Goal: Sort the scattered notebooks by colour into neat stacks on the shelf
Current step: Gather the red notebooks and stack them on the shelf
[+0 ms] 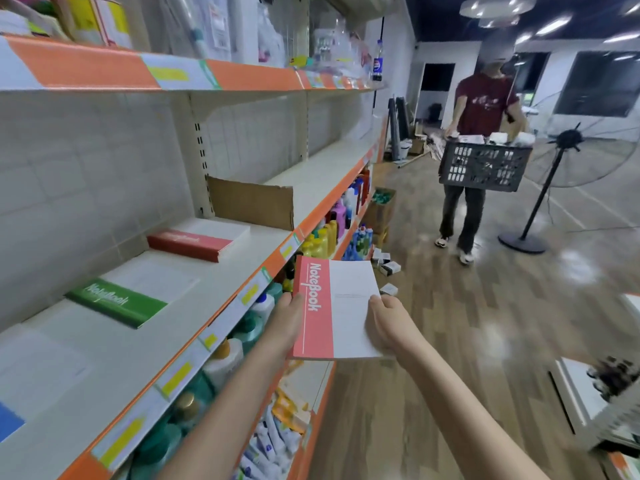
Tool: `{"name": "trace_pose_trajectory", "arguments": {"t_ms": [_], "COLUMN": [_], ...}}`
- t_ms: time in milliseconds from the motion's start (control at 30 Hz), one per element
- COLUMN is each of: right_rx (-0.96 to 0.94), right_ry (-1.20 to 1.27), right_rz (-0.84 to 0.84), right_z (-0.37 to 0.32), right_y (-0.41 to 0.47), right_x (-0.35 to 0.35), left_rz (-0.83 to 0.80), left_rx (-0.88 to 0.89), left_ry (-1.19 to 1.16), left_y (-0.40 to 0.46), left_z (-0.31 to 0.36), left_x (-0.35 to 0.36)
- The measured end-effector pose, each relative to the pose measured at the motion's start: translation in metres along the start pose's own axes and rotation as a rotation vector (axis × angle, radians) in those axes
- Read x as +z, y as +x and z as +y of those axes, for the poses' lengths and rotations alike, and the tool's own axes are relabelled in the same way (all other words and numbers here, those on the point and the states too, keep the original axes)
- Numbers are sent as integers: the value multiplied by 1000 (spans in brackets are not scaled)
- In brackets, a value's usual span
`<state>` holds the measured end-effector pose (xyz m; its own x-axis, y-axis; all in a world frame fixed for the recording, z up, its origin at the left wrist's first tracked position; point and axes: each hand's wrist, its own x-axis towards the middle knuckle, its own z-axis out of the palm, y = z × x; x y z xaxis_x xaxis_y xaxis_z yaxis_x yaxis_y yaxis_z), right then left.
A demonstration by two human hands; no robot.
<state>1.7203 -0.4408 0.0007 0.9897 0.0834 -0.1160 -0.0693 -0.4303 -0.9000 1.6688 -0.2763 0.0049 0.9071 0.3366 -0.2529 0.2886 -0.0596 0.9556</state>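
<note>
Bare shelf board [225, 278] lies open between the green notebook [116, 303] and the red stack [194, 242]. A cardboard sheet [251, 200] stands upright just behind the red stack, walling off the shelf's far stretch. The upper shelf [173, 72] overhangs.

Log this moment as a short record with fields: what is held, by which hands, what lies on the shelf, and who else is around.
held: red notebook, out in front of the shelf edge
left hand: grips its red spine side
right hand: grips its white side
on shelf: red stack, farther along; green notebook, nearer; blue notebook at picture edge
divider: cardboard sheet behind red stack
bystander: person carrying dark crate
</note>
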Motion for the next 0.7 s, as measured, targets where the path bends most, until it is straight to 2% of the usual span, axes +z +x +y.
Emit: {"name": "trace_pose_trajectory", "arguments": {"t_ms": [200,400,567,700], "right_rx": [-68,-136,-235,-346], "right_ry": [-16,-29,20,-49], "right_rz": [-59,-208,-346,-473], "right_z": [-31,-61,-92,-116], "right_y": [63,108,152,194], "right_x": [16,61,106,140], "left_rz": [91,227,416,589], "left_rx": [56,-42,-33,-51], "left_ry": [-11,-53,-167,-196], "left_y": [57,88,113,137], "left_z": [24,28,36,40], "left_x": [-13,-50,-82,-100]}}
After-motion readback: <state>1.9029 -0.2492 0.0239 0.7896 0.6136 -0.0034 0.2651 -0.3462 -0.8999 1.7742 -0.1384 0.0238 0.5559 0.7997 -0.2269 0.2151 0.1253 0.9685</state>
